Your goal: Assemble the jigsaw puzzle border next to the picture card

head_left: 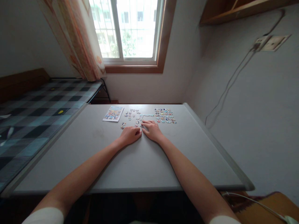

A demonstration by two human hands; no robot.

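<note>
My left hand [130,135] rests on the table with its fingers curled in; whatever they may hold is hidden. Just beside it lies my right hand [151,130], fingers stretched out and apart, the fingertips at the small puzzle pieces. A partly joined strip of jigsaw puzzle [147,115] lies just beyond the right hand. Loose jigsaw pieces [130,115] are scattered to the left of the strip, and a few more [123,125] sit by the left knuckles. To the right, many pieces [165,115] are spread in rough rows.
A printed picture sheet [113,114] lies at the far left of the grey table [140,168]. A bed with a checked cover [46,102] stands on the left. Beyond are a window [130,31] and a curtain [77,40]; a cable [226,88] hangs on the right wall.
</note>
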